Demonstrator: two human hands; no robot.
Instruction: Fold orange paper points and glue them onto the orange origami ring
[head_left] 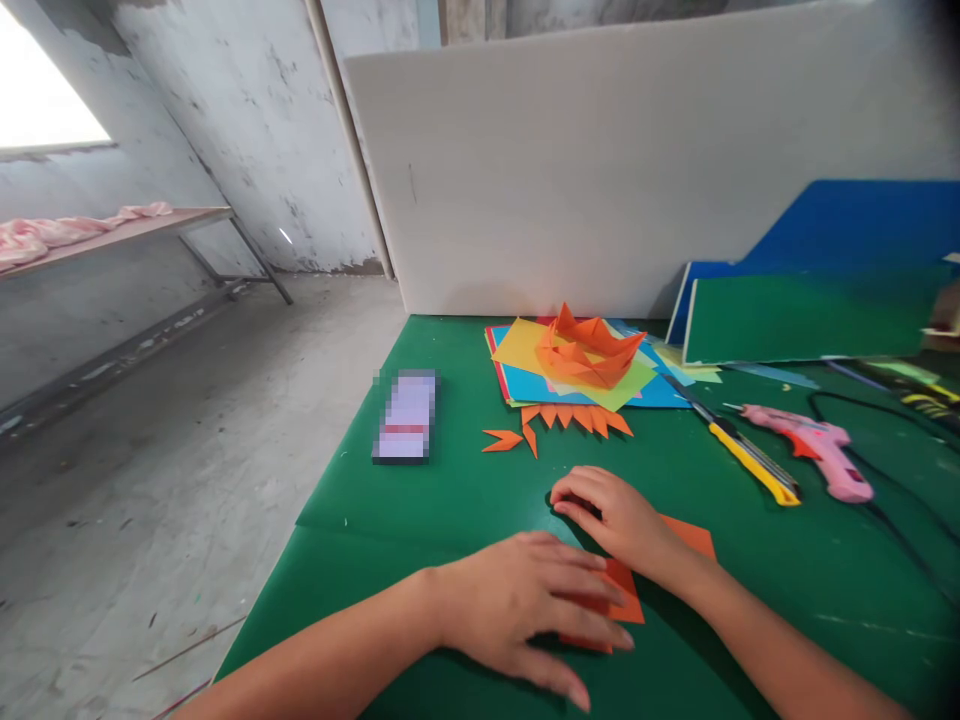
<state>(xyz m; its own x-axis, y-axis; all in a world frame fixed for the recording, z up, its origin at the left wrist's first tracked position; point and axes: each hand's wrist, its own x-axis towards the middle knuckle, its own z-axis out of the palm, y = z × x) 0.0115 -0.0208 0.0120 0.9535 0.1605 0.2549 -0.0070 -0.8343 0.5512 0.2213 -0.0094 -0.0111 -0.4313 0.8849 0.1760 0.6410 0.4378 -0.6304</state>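
Flat orange paper (630, 602) lies on the green-covered table (435, 525) at the near side, partly under the left hand; a second patch of orange paper (697, 538) shows just beyond the right forearm, and I cannot tell whether the two are one sheet. The left hand (517, 592) is spread over the nearer paper, fingers apart and clamped on nothing visible. The right hand (611, 512), just farther off, is curled with thumb and fingertips close; whether it pinches anything thin cannot be told.

The step in hand looks like positioning or smoothing the flat paper by hand. As a judgement, the next move calls for steadying it with one palm and freeing its edge for the other hand's fingertips.

Farther off lie a row of small pointed orange paper pieces (577, 417) and, beyond, a spiky folded orange paper ring (619, 368) on a stack of coloured paper sheets (517, 345). To the right are a yellow-handled craft knife (754, 463) and a pink glue gun (829, 452); to the left, a pixelated phone-like slab (406, 418).
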